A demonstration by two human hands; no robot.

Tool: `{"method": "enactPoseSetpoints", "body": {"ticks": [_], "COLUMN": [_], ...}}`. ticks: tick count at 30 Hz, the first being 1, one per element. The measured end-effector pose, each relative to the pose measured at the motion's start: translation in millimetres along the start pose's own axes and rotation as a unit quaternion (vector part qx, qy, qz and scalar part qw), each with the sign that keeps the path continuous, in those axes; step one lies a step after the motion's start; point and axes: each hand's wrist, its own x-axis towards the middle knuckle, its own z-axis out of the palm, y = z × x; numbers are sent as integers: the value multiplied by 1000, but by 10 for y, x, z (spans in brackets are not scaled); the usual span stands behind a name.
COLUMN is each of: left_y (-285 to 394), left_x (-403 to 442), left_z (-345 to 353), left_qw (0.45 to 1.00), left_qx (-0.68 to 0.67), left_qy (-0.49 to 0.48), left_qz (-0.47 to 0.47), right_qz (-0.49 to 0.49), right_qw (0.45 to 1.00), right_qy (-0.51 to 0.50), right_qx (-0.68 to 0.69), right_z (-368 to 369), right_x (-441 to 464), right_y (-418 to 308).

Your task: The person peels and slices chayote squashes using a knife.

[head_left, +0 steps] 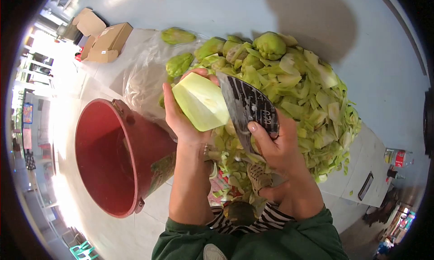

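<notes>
My left hand [180, 122] is closed around a pale green cut chayote [197, 101], its smooth, light flesh facing up. In my right hand [282, 144] is a broad knife [248, 101] with a dark, wet-streaked blade and light lettering. The knife's handle is hidden in my grip, with the thumb lying along the blade. Its pale edge is right beside the chayote; whether they touch I cannot tell. Behind both hands lies a large heap of chayote pieces [316, 110]. Whole chayotes [270, 46] sit along the top of the heap.
A red bucket [133, 165] lies tipped or leans at my left, mouth facing left. Beyond it are a clear plastic bag [144, 79] and an opened cardboard box [108, 42]. A phone [365, 186] and a bottle [398, 158] are at the right. The wall [217, 11] stands ahead.
</notes>
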Motion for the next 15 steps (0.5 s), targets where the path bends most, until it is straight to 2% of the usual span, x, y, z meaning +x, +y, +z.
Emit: {"method": "enactPoseSetpoints", "body": {"ticks": [1,2,3,4,6,8,10,11,13,15], "left_y": [39,68,96,115,139,163,192,194,185,195], "left_x": [9,10,7,1,-8,-17,-29,-42,-63,-71], "left_z": [-34,-59,-84,-102,-82,-75,-84,-74,-47,-79], "left_qw": [1000,1000,997,992,992,991,986,987,987,982], "left_qx": [10,10,26,43,48,52,82,82,139,163], "left_qy": [-8,-7,-57,-107,-101,-93,-103,-101,-33,-38], "left_qz": [-17,-15,-34,-52,-67,-82,-98,-97,-77,-89], "right_qz": [79,118,158,164,171,251,259,268,274,282], "right_qw": [994,986,976,971,965,939,934,929,928,927], "right_qy": [-37,-57,-75,-83,-91,-131,-128,-122,-121,-121], "right_qx": [66,99,130,154,178,196,209,224,221,217], "right_z": [-37,-61,-85,-98,-150,-215,-198,-189,-202,-208], "right_x": [-8,-6,-4,3,14,16,18,17,21,20], "right_y": [-19,-23,-26,-24,2,39,36,36,53,75]}}
